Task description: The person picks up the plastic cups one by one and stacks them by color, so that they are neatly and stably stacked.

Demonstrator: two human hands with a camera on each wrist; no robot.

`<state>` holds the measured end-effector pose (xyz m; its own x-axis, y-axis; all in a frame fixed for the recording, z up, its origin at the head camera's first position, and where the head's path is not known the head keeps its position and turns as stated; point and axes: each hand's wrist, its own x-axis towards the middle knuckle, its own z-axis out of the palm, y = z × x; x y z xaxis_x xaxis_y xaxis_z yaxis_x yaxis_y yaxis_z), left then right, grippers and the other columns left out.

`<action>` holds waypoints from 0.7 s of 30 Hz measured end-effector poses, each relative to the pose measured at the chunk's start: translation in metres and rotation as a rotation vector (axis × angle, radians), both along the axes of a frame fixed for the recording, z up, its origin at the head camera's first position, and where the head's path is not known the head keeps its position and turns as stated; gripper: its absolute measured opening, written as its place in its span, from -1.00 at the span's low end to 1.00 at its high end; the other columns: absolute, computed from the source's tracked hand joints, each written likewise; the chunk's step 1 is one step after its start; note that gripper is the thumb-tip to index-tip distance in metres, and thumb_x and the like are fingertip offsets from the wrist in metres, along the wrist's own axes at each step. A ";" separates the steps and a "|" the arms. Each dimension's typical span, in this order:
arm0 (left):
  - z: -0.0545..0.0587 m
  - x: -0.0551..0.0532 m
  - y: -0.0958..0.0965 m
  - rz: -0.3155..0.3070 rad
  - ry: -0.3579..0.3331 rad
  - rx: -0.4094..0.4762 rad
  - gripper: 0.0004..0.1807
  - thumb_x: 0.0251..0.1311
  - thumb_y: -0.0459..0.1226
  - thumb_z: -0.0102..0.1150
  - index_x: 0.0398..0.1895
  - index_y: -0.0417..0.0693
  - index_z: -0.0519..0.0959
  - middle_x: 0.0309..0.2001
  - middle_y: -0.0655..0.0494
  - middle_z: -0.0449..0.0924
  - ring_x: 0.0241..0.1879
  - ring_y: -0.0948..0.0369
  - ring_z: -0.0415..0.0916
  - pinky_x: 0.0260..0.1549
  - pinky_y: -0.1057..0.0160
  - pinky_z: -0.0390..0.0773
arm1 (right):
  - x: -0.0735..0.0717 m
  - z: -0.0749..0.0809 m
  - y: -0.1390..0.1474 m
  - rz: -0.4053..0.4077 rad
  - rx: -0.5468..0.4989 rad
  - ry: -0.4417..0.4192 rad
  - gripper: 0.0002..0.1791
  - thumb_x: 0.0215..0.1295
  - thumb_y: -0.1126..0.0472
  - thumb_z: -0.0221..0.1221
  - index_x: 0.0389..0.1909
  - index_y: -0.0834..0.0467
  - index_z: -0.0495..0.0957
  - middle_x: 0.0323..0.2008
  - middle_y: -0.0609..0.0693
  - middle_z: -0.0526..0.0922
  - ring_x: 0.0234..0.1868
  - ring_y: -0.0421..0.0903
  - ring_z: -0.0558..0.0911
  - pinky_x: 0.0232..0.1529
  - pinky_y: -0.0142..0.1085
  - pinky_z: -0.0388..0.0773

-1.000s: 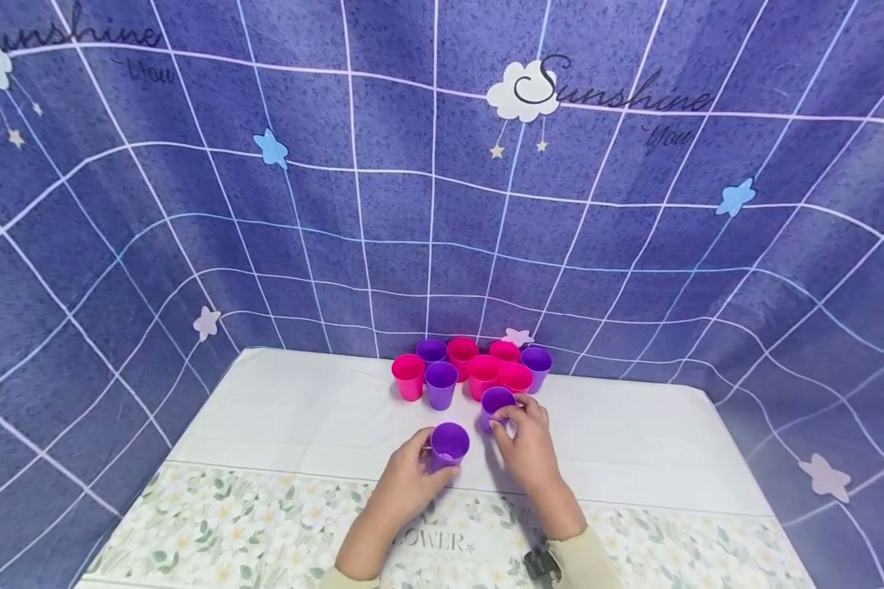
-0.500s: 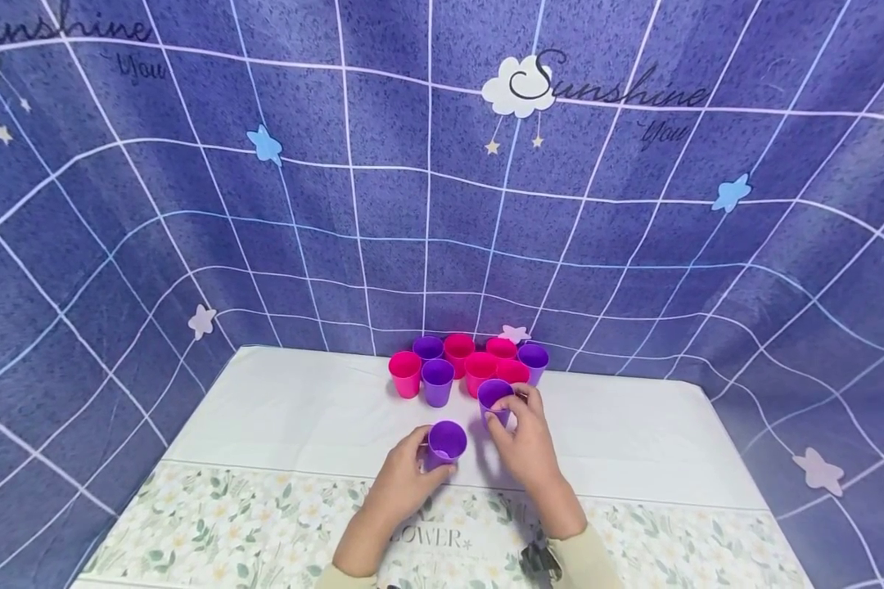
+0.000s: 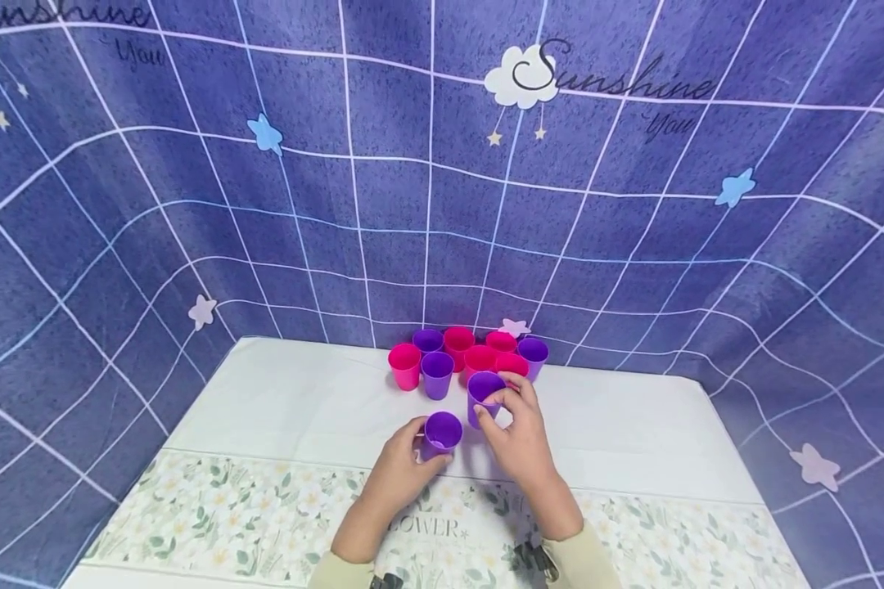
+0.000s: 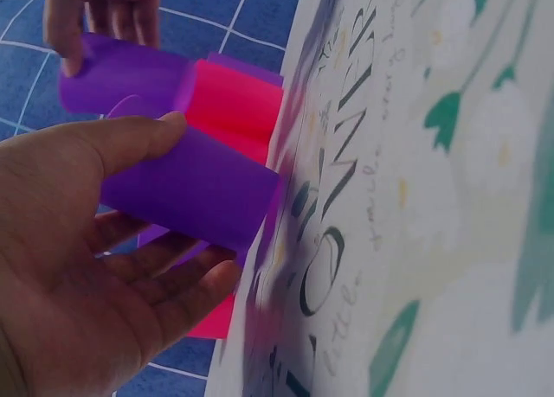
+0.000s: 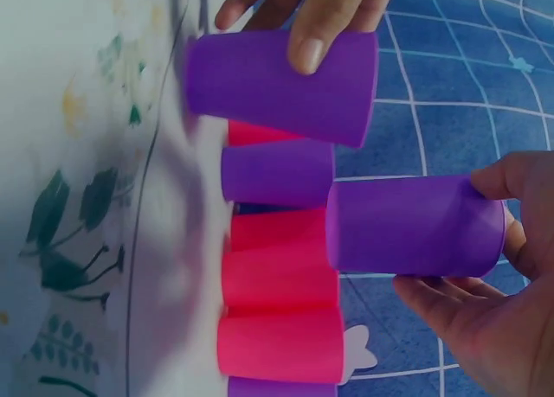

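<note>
My left hand (image 3: 400, 472) holds a purple cup (image 3: 440, 442) upright, thumb on one side and fingers on the other. The left wrist view shows that cup (image 4: 195, 182) with its base close to the table. To the right and slightly farther back, my right hand (image 3: 517, 431) pinches another purple cup (image 3: 483, 401) at its rim side. In the right wrist view this second cup (image 5: 415, 226) hangs clear of the table, higher than the left hand's cup (image 5: 281, 86). The two held cups are apart, mouths up.
Behind the hands stand several pink and purple cups in a cluster, among them a pink cup (image 3: 405, 367) and a purple cup (image 3: 438, 376) at its left. A white cloth with a floral band (image 3: 236, 515) covers the table. A blue gridded curtain (image 3: 383, 204) encloses the back and sides.
My right hand has brought its purple cup a little to the left, nearer the left hand's cup. The left hand keeps its grip almost in place. The head view has tilted slightly.
</note>
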<state>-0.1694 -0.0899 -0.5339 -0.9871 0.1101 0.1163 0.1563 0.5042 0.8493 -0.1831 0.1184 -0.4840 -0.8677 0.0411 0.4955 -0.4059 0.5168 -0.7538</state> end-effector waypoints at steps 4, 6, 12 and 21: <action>-0.002 -0.001 0.001 0.006 -0.005 -0.017 -0.30 0.16 -0.10 0.56 0.36 0.02 0.53 0.22 -0.01 0.70 0.16 0.05 0.69 0.21 -0.14 0.68 | 0.003 0.005 0.000 0.005 -0.015 0.036 -0.79 0.20 0.31 0.47 -0.43 0.05 0.60 0.29 0.06 0.56 0.37 0.05 0.55 0.42 0.03 0.57; -0.003 -0.001 0.002 0.007 -0.003 -0.021 -0.30 0.16 -0.09 0.56 0.37 -0.01 0.53 0.21 -0.02 0.70 0.16 0.05 0.69 0.21 -0.12 0.69 | 0.006 0.008 0.000 0.005 -0.028 0.047 -0.79 0.20 0.31 0.48 -0.42 0.06 0.61 0.28 0.06 0.57 0.36 0.05 0.56 0.42 -0.01 0.57; -0.005 0.000 0.001 -0.005 -0.032 0.021 -0.27 0.18 -0.11 0.55 0.38 -0.16 0.52 0.29 -0.17 0.66 0.31 -0.08 0.64 0.31 -0.06 0.66 | 0.011 0.011 -0.003 0.019 -0.051 0.038 -0.80 0.20 0.28 0.50 -0.41 0.00 0.64 0.28 -0.01 0.57 0.37 -0.04 0.54 0.39 -0.16 0.61; -0.003 0.000 0.001 -0.034 -0.052 0.037 -0.30 0.18 -0.13 0.55 0.35 -0.18 0.55 0.18 -0.16 0.74 0.13 0.00 0.76 0.17 0.04 0.75 | 0.016 0.011 -0.011 0.097 -0.084 0.035 -0.76 0.21 0.27 0.51 -0.37 -0.10 0.65 0.30 -0.09 0.56 0.35 -0.06 0.55 0.30 -0.14 0.70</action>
